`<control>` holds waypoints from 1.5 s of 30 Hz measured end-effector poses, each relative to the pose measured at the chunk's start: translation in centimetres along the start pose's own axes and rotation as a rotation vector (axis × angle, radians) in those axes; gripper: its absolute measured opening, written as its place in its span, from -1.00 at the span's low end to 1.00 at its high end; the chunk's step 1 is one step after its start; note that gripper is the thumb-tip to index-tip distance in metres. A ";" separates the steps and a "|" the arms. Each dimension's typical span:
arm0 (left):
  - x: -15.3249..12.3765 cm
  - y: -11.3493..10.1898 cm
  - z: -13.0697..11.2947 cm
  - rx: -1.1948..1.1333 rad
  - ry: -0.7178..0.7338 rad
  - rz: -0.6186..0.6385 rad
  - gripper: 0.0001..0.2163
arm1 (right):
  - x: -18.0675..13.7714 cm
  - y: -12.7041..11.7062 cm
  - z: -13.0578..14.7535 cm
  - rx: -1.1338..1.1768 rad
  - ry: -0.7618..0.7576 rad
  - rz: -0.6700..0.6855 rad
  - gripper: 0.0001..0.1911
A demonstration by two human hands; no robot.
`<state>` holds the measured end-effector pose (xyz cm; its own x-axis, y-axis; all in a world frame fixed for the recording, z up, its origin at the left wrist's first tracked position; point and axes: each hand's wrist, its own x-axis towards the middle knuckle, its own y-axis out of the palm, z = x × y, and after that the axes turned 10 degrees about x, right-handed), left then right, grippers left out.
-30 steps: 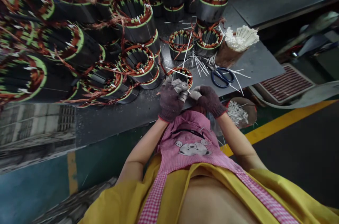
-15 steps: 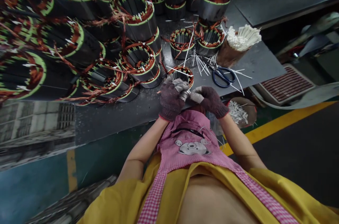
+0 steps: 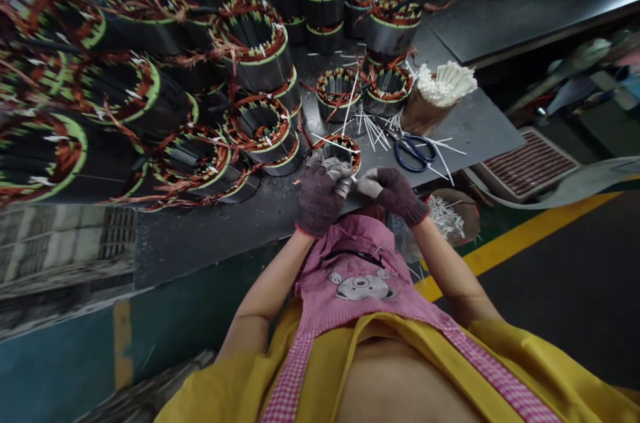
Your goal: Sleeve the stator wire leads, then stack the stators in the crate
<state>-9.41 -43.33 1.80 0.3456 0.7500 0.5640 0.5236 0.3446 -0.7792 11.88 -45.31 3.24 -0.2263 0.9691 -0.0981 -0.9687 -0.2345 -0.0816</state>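
A motor stator [image 3: 354, 145] with copper windings stands at the table's near edge, two white cable ties sticking up and across it. My left hand [image 3: 321, 195], in a dark glove with grey fingertips, is closed over the stator's near rim, fingers curled against the windings. My right hand [image 3: 397, 192], gloved alike, is closed in a pinch just right of the left fingertips. A short white cable tie end [image 3: 354, 178] shows between the two hands; most of it is hidden by the fingers.
Several stacked stators [image 3: 260, 123] crowd the left and back. Two more stators [image 3: 339, 95] stand just behind. To the right are blue-handled scissors [image 3: 415, 153], loose cable ties [image 3: 373, 130] and a brown holder [image 3: 425, 113] full of ties. A container of white scraps [image 3: 447, 216] sits below the edge.
The view has shifted slightly, so the table things sit a little lower and farther left. Both hands keep nearly the same pose at the stator, the right still pinched beside the left.
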 end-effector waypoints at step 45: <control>-0.5 -0.9 -0.8 -0.035 -0.028 -0.110 -0.82 | 0.0 1.0 0.6 -0.535 -0.234 -0.106 -0.63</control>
<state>-9.43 -44.52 2.43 0.2632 0.7243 0.6373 0.5839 0.4062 -0.7028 10.83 -45.54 3.78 -0.2069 0.9661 0.1545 -0.8150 -0.0828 -0.5735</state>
